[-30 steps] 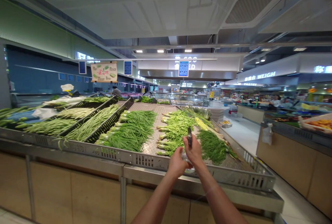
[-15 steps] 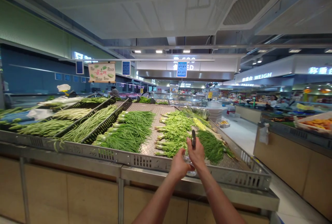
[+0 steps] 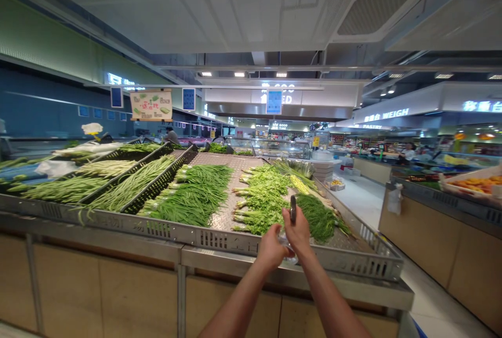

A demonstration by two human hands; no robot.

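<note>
My right hand (image 3: 298,232) is closed around a small dark upright object (image 3: 293,208), a handle or clip, above the front rail of the vegetable stand (image 3: 219,240). My left hand (image 3: 270,249) is closed right beside it on something clear, perhaps thin plastic (image 3: 289,256), which I cannot make out. Both hands hover in front of bunches of leafy celery-like greens (image 3: 262,197) and a pile of fine dark greens (image 3: 319,218).
Chives (image 3: 196,197) and long beans (image 3: 125,189) lie in black crates to the left. An aisle (image 3: 364,197) runs along the right, with a wooden counter (image 3: 443,239) beyond it. Other people stand far off at back counters.
The view has drifted slightly; both hands stay closed together and have shifted a little to the right and down in the picture.
</note>
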